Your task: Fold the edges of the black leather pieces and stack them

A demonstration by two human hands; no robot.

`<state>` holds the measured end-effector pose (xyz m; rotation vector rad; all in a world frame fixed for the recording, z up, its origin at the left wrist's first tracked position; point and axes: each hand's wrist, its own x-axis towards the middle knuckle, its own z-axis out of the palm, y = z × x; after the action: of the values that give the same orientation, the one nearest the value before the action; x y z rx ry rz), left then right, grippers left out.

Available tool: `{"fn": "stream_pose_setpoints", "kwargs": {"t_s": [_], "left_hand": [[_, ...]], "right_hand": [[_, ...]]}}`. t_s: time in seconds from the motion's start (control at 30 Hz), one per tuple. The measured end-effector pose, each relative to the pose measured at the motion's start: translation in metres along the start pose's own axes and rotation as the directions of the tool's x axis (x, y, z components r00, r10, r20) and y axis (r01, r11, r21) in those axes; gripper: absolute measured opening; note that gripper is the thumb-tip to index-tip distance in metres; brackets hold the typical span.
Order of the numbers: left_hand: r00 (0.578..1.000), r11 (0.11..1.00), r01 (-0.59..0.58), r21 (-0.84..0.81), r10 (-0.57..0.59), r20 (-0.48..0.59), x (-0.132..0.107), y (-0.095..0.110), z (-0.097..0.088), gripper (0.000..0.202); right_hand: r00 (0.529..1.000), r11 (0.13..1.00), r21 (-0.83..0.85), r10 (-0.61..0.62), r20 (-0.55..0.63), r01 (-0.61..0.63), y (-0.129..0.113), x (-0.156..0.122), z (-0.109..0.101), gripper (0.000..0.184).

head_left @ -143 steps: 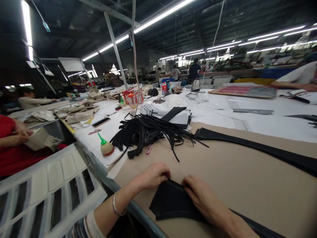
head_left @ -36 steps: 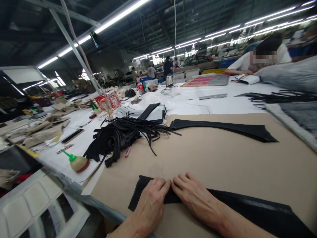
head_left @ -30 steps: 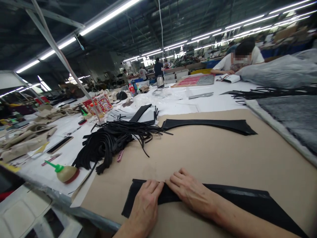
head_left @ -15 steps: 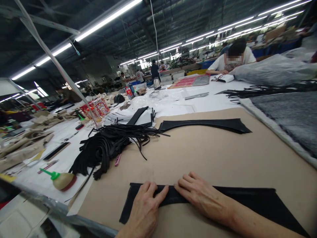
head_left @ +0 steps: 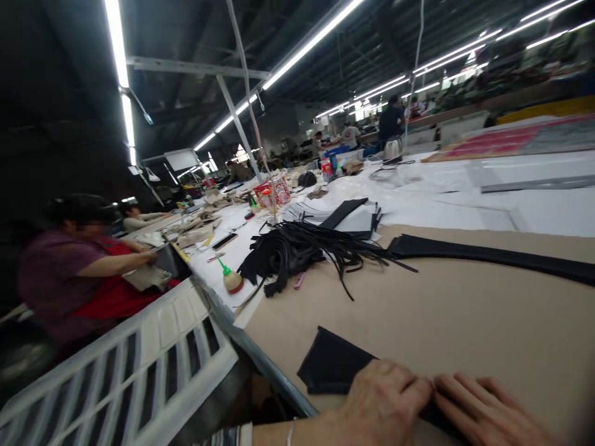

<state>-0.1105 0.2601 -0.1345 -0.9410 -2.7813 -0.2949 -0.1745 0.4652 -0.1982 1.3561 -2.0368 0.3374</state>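
A black fabric piece (head_left: pixel 332 367) lies on the brown cardboard sheet (head_left: pixel 455 316) at the near table edge. My left hand (head_left: pixel 383 402) rests on it, knuckles up and fingers curled down onto the fabric. Right beside it, my right hand (head_left: pixel 483 412) lies flat with fingers stretched out, fingertips touching the left hand over the fabric. The fabric's right part is hidden under both hands.
A heap of black strips (head_left: pixel 297 251) and a long black curved piece (head_left: pixel 488 257) lie farther back. A glue bottle with green nozzle (head_left: pixel 230 280) stands near the left edge. A white slatted crate (head_left: pixel 139 365) sits lower left. A person in red (head_left: pixel 88 272) works at left.
The view has swung left and down. Both hands have slid along the black piece and now sit at the bottom right, close together; the left hand's fingers have curled.
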Motion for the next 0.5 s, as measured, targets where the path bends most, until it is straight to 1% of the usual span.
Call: {"fn": "stream_pose_setpoints", "kwargs": {"t_s": [0.03, 0.07, 0.1, 0.13, 0.2, 0.3, 0.4, 0.5], "left_hand": [[0.999, 0.999, 0.044, -0.03, -0.044, -0.002, -0.003, 0.004, -0.002, 0.04], [0.996, 0.995, 0.087, -0.052, -0.088, -0.001, -0.006, 0.006, -0.004, 0.041], [0.991, 0.989, 0.132, -0.063, -0.132, 0.001, -0.009, 0.008, -0.006, 0.043], [0.985, 0.982, 0.174, -0.067, -0.174, 0.006, -0.011, 0.008, -0.008, 0.046], [0.979, 0.977, 0.202, -0.067, -0.201, 0.021, -0.013, 0.006, -0.01, 0.05], [0.984, 0.981, 0.178, -0.083, -0.175, 0.038, -0.01, 0.003, -0.008, 0.051], [0.986, 0.983, 0.162, -0.088, -0.158, 0.052, -0.008, 0.004, -0.008, 0.052], [0.989, 0.988, 0.139, -0.074, -0.135, 0.055, -0.008, 0.006, -0.009, 0.051]], "right_hand": [[0.999, 0.999, 0.042, 0.018, 0.045, -0.02, -0.005, 0.008, -0.01, 0.044], [0.991, 0.994, 0.084, 0.056, 0.119, -0.066, -0.009, 0.018, -0.021, 0.039], [0.984, 0.987, 0.129, 0.071, 0.165, -0.092, -0.013, 0.028, -0.031, 0.035], [0.977, 0.984, 0.156, 0.059, 0.203, -0.092, -0.014, 0.036, -0.039, 0.03], [0.964, 0.983, 0.155, 0.054, 0.259, -0.097, -0.011, 0.044, -0.052, 0.024], [0.955, 0.985, 0.133, 0.07, 0.288, -0.112, -0.003, 0.037, -0.065, 0.016], [0.949, 0.984, 0.126, 0.079, 0.304, -0.122, 0.003, 0.024, -0.075, 0.016], [0.935, 0.987, 0.104, 0.083, 0.345, -0.126, 0.004, 0.017, -0.084, 0.013]]}}
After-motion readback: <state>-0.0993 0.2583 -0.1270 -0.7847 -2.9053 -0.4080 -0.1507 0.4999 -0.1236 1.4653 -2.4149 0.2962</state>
